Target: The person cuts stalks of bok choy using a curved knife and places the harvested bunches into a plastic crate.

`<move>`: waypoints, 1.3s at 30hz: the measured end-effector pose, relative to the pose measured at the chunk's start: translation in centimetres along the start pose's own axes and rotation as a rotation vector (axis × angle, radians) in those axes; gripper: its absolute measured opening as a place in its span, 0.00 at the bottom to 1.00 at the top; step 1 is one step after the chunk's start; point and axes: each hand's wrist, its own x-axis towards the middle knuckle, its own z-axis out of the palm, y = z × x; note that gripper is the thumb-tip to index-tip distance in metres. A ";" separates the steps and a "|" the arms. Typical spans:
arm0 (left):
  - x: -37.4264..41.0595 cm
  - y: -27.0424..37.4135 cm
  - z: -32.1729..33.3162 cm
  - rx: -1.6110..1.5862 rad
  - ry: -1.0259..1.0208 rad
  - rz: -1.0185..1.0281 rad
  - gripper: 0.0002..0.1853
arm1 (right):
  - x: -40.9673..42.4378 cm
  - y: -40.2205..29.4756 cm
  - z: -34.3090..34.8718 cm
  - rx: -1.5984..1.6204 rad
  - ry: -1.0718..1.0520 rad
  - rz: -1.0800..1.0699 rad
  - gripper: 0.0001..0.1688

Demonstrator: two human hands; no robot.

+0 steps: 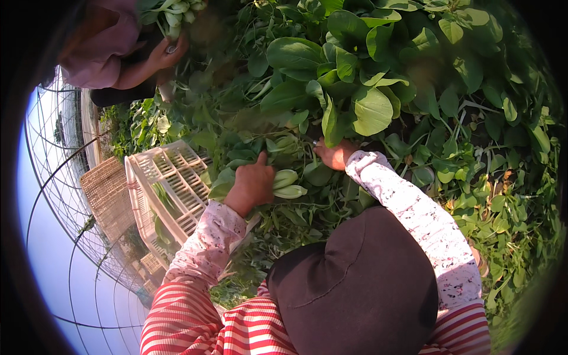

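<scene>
My left hand (253, 184) is closed around cut bok choy (288, 184). The pale stem bases stick out to the right of the palm, leaves to the left, and the index finger points forward. Another pale-stemmed bok choy (286, 144) lies just beyond that finger. My right hand (336, 154) reaches down at the foot of a standing leafy bok choy plant (337, 66). Leaves and shade hide most of its fingers, so whatever they grip cannot be made out. A small shiny metal spot shows at that hand, too small to identify.
A pale slatted plastic crate (166, 186) with some greens inside stands at the left, a tan woven-looking crate (106, 188) behind it. At upper left, another person's hand (171, 53) holds a bunch of bok choy (175, 15). My dark-clothed knee (355, 284) rises in front.
</scene>
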 end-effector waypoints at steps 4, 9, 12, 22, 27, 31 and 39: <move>-0.1 0.0 0.5 -0.025 0.048 -0.002 0.17 | 0.2 0.1 -0.5 0.062 0.036 0.013 0.14; 0.2 0.0 1.2 -0.026 0.125 0.012 0.16 | 1.0 1.0 -0.7 0.343 -0.084 0.133 0.13; -0.1 0.1 2.2 -0.043 0.152 0.011 0.18 | 0.7 1.0 -0.7 0.476 -0.126 0.200 0.14; -1.0 1.3 3.6 -0.237 0.283 0.025 0.11 | -1.0 0.2 0.9 -0.038 -0.288 -0.091 0.13; -2.0 1.5 5.2 -0.288 0.294 -0.010 0.12 | -2.7 -1.1 1.3 0.558 -0.383 0.218 0.12; -3.8 1.2 4.1 -0.413 0.306 -0.082 0.21 | -4.3 -0.9 -2.0 0.838 -0.300 0.527 0.17; -9.6 -0.8 1.1 -0.719 0.334 -0.099 0.25 | -7.4 -1.1 -4.8 1.024 0.021 0.600 0.21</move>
